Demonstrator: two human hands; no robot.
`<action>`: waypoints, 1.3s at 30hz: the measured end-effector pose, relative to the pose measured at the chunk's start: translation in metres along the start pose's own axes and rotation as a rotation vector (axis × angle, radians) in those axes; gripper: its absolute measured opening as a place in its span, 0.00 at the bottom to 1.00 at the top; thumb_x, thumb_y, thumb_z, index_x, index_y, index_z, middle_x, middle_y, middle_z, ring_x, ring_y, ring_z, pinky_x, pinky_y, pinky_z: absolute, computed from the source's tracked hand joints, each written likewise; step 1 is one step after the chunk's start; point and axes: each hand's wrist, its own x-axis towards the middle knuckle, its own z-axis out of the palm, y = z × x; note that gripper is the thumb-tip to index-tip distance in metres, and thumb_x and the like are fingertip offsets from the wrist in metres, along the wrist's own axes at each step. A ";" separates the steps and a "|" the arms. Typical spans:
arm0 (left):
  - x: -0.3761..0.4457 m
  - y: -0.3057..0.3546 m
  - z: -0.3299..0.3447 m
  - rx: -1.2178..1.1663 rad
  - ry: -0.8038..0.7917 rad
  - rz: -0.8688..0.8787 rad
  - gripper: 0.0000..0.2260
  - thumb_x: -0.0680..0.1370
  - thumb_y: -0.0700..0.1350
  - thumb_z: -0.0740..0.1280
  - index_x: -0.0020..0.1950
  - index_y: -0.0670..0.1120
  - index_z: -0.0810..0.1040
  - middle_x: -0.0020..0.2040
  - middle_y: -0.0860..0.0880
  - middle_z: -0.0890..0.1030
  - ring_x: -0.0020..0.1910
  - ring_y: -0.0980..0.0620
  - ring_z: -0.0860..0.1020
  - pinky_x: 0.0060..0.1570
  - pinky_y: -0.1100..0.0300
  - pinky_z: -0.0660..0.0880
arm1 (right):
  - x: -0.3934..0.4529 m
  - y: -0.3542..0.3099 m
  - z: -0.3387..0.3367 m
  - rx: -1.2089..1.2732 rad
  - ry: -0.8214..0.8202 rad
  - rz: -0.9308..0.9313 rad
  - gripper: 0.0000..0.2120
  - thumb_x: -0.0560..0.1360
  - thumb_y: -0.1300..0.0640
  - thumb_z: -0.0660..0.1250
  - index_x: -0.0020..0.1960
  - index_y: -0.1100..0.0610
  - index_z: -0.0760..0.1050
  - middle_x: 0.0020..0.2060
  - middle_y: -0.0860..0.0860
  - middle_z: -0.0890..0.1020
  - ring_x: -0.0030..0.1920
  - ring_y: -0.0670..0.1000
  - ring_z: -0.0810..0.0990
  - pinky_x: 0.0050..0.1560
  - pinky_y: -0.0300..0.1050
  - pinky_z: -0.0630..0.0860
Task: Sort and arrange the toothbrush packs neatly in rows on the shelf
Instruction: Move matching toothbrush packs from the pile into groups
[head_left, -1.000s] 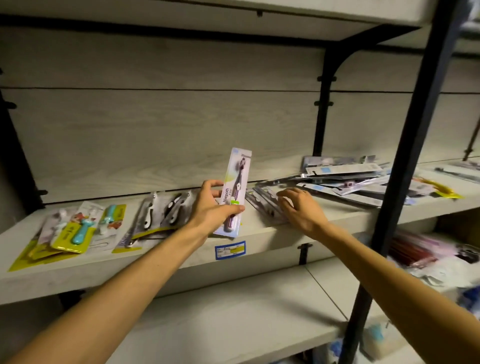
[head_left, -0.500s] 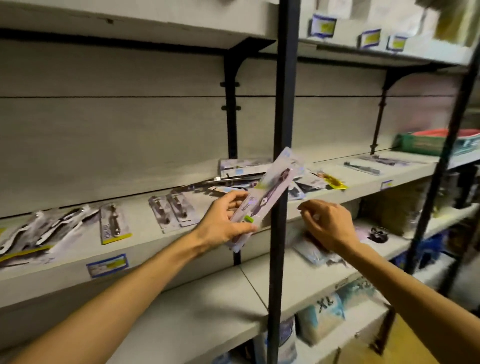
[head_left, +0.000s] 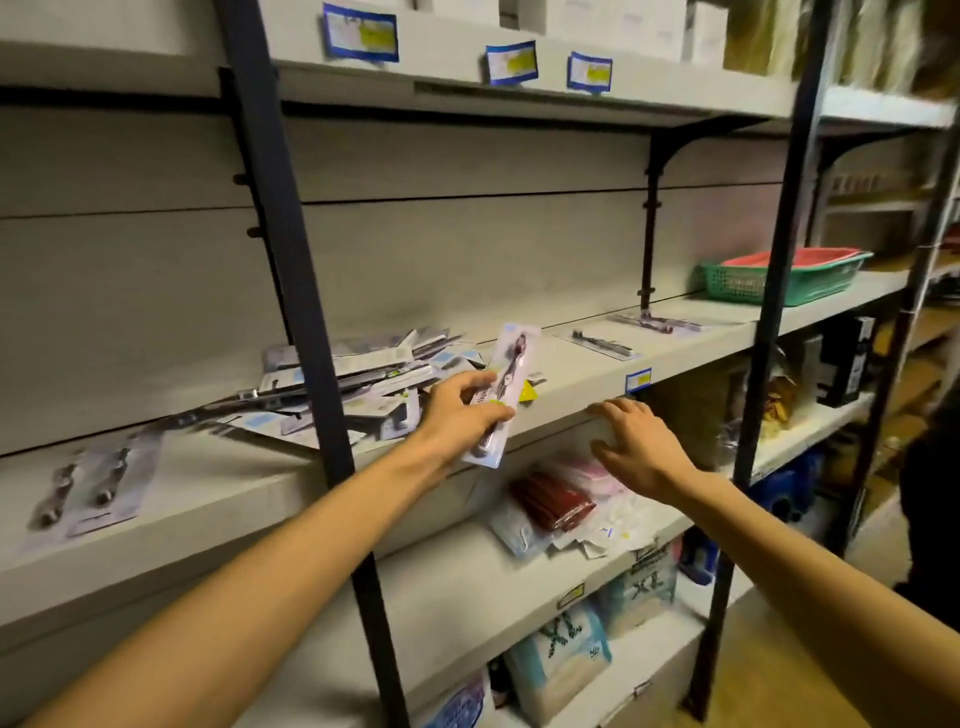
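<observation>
My left hand (head_left: 460, 410) grips a single toothbrush pack (head_left: 511, 366), a clear blister with a dark brush, held upright over the front of the grey shelf (head_left: 571, 384). Just behind and left of it lies a loose pile of toothbrush packs (head_left: 363, 379). Two more packs lie flat further right on the same shelf, one (head_left: 602, 343) in the middle and one (head_left: 657, 323) near the bracket. A pair of packs (head_left: 88, 483) lies at the far left. My right hand (head_left: 636, 444) hovers with relaxed fingers at the shelf's front edge, holding nothing.
A black upright post (head_left: 306, 332) crosses in front of the pile; another post (head_left: 769, 312) stands to the right. A green basket (head_left: 779, 275) sits at the shelf's right end. The lower shelf carries red and pink packets (head_left: 561, 499). Price labels (head_left: 638, 378) are stuck on shelf edges.
The view has swung right along the shelf. My left hand still holds the pack, now tilted more upright. My right hand has opened and moved to the shelf's front edge.
</observation>
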 end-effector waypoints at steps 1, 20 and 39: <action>0.012 0.001 0.011 -0.019 0.005 -0.025 0.21 0.75 0.33 0.73 0.67 0.41 0.78 0.57 0.45 0.81 0.44 0.56 0.80 0.36 0.71 0.75 | 0.006 0.011 0.000 0.005 0.014 0.004 0.27 0.77 0.51 0.67 0.74 0.54 0.68 0.71 0.54 0.71 0.72 0.57 0.66 0.70 0.55 0.68; 0.287 0.003 0.193 -0.169 -0.052 -0.222 0.10 0.73 0.30 0.59 0.44 0.38 0.79 0.41 0.41 0.81 0.35 0.48 0.81 0.32 0.60 0.79 | 0.242 0.234 -0.014 0.016 0.064 0.166 0.24 0.79 0.51 0.65 0.72 0.57 0.70 0.69 0.57 0.75 0.67 0.59 0.73 0.66 0.56 0.72; 0.417 -0.045 0.347 0.675 -0.092 -0.051 0.05 0.75 0.43 0.64 0.41 0.53 0.75 0.41 0.53 0.75 0.43 0.51 0.73 0.48 0.57 0.72 | 0.373 0.372 0.013 0.275 0.029 0.010 0.25 0.84 0.42 0.49 0.66 0.55 0.75 0.61 0.58 0.81 0.57 0.60 0.78 0.58 0.54 0.74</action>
